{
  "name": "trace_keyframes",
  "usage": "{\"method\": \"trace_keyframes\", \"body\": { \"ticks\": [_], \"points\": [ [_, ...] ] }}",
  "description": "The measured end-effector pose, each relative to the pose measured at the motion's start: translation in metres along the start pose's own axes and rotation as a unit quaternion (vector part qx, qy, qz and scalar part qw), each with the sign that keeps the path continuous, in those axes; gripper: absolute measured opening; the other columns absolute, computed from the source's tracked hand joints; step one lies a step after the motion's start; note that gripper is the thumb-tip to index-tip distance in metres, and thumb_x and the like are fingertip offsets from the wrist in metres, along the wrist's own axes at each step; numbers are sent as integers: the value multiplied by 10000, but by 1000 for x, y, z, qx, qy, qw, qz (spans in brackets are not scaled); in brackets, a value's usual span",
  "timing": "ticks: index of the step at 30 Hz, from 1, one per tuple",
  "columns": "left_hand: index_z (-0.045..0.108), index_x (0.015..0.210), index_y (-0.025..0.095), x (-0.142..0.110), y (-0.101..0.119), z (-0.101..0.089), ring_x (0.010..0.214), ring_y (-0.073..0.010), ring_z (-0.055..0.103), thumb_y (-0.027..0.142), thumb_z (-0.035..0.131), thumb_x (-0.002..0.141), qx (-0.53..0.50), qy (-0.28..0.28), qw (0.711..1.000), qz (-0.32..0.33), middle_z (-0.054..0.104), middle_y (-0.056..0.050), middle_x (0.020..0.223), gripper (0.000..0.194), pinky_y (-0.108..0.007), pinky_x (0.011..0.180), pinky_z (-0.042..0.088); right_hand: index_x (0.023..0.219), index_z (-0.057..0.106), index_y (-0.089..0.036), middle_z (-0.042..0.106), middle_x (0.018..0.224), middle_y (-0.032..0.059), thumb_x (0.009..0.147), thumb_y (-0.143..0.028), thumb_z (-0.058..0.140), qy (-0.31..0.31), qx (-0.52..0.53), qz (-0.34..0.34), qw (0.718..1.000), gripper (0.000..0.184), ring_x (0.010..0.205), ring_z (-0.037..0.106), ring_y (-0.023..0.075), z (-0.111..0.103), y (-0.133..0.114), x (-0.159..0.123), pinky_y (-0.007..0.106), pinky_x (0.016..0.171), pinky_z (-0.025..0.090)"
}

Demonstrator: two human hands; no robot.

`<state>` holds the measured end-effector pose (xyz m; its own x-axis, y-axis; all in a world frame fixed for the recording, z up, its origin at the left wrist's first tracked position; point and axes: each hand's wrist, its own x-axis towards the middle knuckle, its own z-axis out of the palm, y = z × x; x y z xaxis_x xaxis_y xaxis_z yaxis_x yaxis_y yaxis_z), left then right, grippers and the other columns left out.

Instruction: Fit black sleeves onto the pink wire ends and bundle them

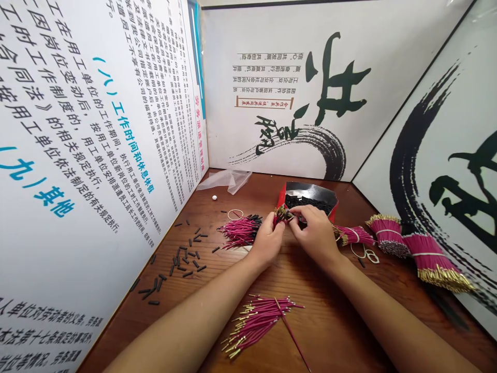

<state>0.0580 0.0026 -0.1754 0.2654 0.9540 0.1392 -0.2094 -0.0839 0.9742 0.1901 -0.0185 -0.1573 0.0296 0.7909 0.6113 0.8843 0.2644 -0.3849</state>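
Note:
My left hand (267, 239) is closed around a small bunch of magenta wires (280, 215) with gold terminals pointing up. Close beside it, my right hand (316, 233) pinches at the terminal ends; what sits between its fingertips is too small to make out. Just behind both hands is a red box (282, 195) holding many short black sleeves (305, 202). Left of my left hand lies a pile of magenta wires with black ends (241, 231). Nearer me, between my forearms, loose magenta wires with gold ends (258, 324) are spread on the wooden table (310, 311).
Tied bundles of magenta wires (437, 259) lie at the right, near a white elastic loop (367, 253). Scattered black sleeves (182, 259) cover the left side. A clear plastic bag (229, 181) lies at the back. Printed panels (279, 31) wall the table in.

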Motion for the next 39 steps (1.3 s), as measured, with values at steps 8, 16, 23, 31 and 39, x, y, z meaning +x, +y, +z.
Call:
{"method": "trace_keyframes", "body": {
  "ticks": [8,16,23,31,39],
  "points": [
    [617,978,162,4,-6,-1,884,-182,560,241,541,894,18,-10,999,32,619,-33,842,137,-292,839,468,878,625,-206,698,831,50,788,-358,653,99,410,198,885,179,773,648,191,15,-9,-2,353,740,528],
    [622,982,159,2,-4,-1,859,-176,553,236,546,893,18,-15,999,29,606,-31,838,141,-289,826,464,875,653,-197,704,815,45,778,-360,683,112,429,215,870,193,740,636,171,13,-8,-2,341,732,530],
    [603,1015,142,1,-1,-1,914,-175,548,169,473,903,29,-31,999,31,616,-47,918,174,-289,875,441,877,652,-192,707,834,46,785,-382,686,105,426,213,873,214,743,630,164,10,-12,-3,337,742,524],
    [601,1019,145,2,-3,-1,948,-182,553,189,475,905,19,-42,998,44,627,-53,956,175,-302,910,435,891,634,-197,701,830,39,776,-413,700,82,434,209,872,253,737,635,166,13,-12,-3,335,728,529],
    [570,1004,137,4,-11,-2,944,-185,552,234,470,927,14,-34,998,43,626,-77,996,160,-319,914,436,985,575,-217,676,790,7,749,-412,763,62,462,199,862,359,738,642,161,18,-17,-8,302,698,518]
  ]
}}
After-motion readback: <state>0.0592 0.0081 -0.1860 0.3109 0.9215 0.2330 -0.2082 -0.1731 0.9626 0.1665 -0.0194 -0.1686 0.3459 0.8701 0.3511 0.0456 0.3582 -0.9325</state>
